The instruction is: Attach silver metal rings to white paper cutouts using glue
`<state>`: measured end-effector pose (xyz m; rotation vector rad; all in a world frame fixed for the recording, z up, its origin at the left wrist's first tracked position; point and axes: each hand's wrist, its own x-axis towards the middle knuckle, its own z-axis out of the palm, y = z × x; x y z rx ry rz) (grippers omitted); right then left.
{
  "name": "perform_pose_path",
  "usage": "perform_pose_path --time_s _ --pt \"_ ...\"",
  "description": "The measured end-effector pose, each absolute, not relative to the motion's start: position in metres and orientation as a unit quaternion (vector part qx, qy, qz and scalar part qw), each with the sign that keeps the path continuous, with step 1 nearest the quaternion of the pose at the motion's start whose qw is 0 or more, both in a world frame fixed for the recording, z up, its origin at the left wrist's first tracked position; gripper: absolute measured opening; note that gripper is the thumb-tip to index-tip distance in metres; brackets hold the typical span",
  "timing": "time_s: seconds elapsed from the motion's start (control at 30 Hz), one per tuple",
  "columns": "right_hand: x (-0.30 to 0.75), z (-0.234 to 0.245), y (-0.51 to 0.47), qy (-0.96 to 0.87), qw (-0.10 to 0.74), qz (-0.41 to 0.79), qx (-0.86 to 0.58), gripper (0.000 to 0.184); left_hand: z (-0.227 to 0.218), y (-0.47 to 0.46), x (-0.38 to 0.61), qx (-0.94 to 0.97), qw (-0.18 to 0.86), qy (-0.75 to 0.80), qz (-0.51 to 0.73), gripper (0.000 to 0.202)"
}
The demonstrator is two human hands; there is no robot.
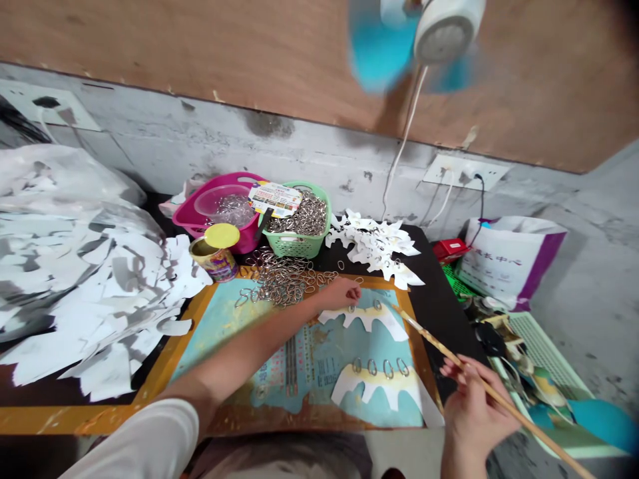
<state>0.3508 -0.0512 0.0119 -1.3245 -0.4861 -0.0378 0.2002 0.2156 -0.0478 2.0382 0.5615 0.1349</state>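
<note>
My left hand (343,293) is closed in a pinch at the top edge of the upper white paper cutout (367,320), with a metal ring (352,308) at its fingertips. A second ring (377,304) stands on that same edge. Wrapped round the bamboo handle of a brush (439,346) is my right hand (476,396); the brush tip points at the upper cutout's right end. Nearer to me lies another scalloped cutout (377,386), with several rings along its yellowish, wet-looking top edge. Behind my left hand spreads a pile of loose metal rings (284,279).
A pink basket (187,216), a green basket (294,246) of rings and an opened tin (219,263) stand at the back. White cutouts are heaped left (100,319) and back right (379,243). A fan (444,33) hangs overhead. A cluttered tray (549,346) sits right.
</note>
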Motion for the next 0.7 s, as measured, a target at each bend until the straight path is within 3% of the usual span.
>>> perform_pose_path --time_s 0.13,0.3,0.53,0.7 --pt "0.350 0.009 -0.053 -0.247 0.749 0.041 -0.614 0.015 -0.050 0.213 0.201 0.860 0.446 0.238 0.065 0.030" --pt "0.343 0.000 -0.048 -0.331 0.661 0.147 -0.657 0.027 -0.050 0.208 0.200 0.882 0.399 0.239 0.076 0.029" --pt "0.339 -0.013 -0.028 -0.394 0.596 0.246 -0.655 0.018 -0.036 0.208 0.196 0.906 0.331 0.243 0.100 0.025" --pt "0.349 -0.022 -0.027 -0.408 0.579 0.266 -0.654 0.018 -0.021 0.205 0.187 0.922 0.277 0.239 0.131 0.010"
